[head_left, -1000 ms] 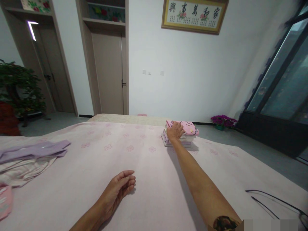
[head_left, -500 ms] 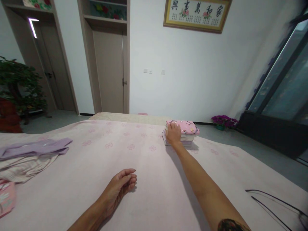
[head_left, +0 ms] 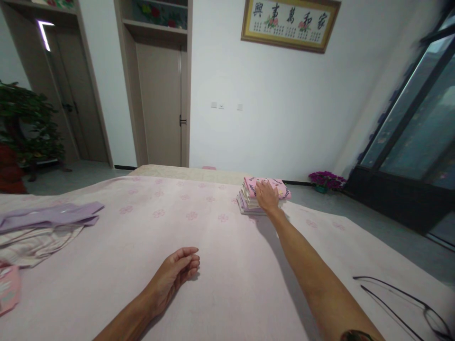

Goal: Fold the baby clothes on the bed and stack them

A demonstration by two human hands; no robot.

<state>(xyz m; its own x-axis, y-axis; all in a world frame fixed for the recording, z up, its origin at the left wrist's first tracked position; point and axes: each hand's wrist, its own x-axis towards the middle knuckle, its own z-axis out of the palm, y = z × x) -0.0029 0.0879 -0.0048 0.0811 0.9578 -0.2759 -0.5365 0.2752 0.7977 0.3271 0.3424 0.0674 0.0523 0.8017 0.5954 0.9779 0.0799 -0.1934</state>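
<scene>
A stack of folded clothes [head_left: 249, 198], pink piece on top, sits at the far side of a bed covered in a pale pink flowered sheet [head_left: 213, 265]. My right hand [head_left: 267, 196] is stretched out to it and lies flat on the top pink piece, fingers open. My left hand [head_left: 176, 271] rests on the sheet close to me, fingers loosely curled, with nothing in it.
Unfolded clothes, lilac [head_left: 50, 215] over cream [head_left: 35, 239], lie at the left of the bed, with a pink piece [head_left: 7, 293] at the edge. Black-rimmed glasses [head_left: 408, 303] lie at the right. Beyond are doors, a potted plant [head_left: 24, 128] and purple flowers [head_left: 325, 180].
My right hand has slid from the stack's left edge onto the middle of the top pink piece. The left hand has stayed in place.
</scene>
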